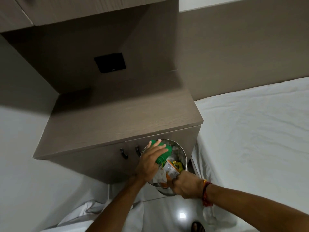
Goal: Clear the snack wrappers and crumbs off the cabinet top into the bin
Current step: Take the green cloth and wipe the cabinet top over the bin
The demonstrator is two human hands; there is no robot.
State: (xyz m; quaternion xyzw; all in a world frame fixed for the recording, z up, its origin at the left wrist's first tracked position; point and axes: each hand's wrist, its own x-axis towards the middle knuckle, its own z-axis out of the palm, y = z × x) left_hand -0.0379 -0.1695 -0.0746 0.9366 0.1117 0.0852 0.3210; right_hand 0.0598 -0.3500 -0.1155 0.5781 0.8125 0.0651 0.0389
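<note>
Several wrappers (172, 169), orange, yellow and white, inside the round metal bin (183, 156), piled up to near its rim. Bin itself just in front of the cabinet (117, 124), against its door side, below the front edge of the top. Cabinet top bare and brown, wood grain visible; crumbs too small to tell. Left hand (150, 163) over the bin's near-left rim, fingers wrapped around a green cloth (164, 154) held above the opening. Right hand (186, 185) at the bin's near-right rim, closed in a fist on the edge of the wrappers; red thread band (206, 192) on its wrist. Two dark handles (130, 152) on the cabinet front, just left of the bin. White bed sheet (250, 139) right of the bin. Glossy floor (167, 213) below it.
</note>
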